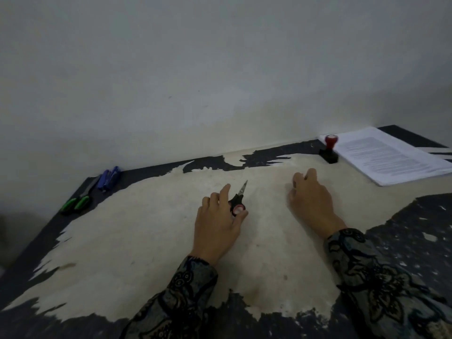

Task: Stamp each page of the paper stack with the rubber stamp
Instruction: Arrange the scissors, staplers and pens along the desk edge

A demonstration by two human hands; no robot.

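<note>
Hands resting mid-table, stamping not yet begun.

Our left hand (217, 223) lies at the middle of the table (137, 241) with its fingers loosely around the handle of one small pair of scissors (238, 199), seemingly to move it out of the working area; our right hand (310, 199) rests flat beside it, fingers relaxed and holding nothing. The one rubber stamp (330, 149) stands upright near the far right corner, just beside the one paper stack (391, 155), probably parked within our right hand's reach. At the far left edge we count two green-handled tools (75, 204) and a bunch of blue pens (109, 178), too blurred to count.
</note>
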